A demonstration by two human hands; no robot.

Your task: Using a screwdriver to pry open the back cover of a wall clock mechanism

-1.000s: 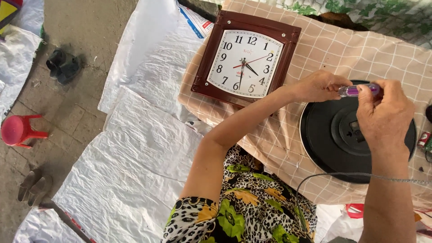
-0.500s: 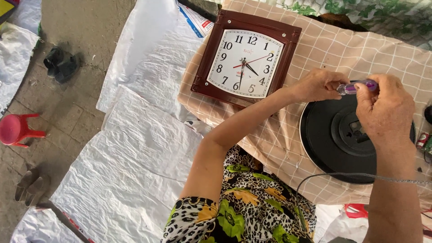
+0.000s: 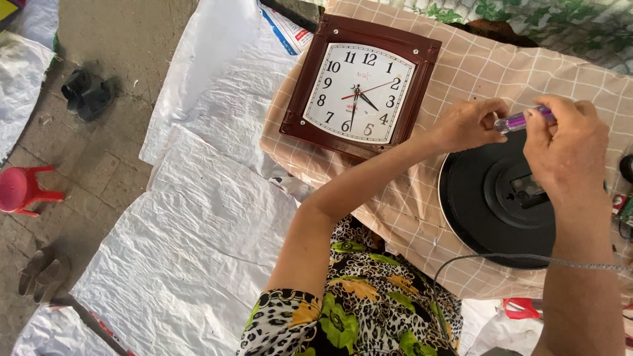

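Together left hand, right hand pinch purple tool.

Daylight falls on a bare concrete floor well left of the hands. White crinkled sheets cover it. A red stool and dark shoes sit far left; a checked cloth lies beneath.

The screwdriver has a clear, glossy purple plastic handle; the round clock back at 3 o'clock is smooth, matt black plastic. The square clock at 12 o'clock has a glossy brown frame, resting on beige checked cloth. Crinkled white plastic sheeting lies at 9 o'clock.
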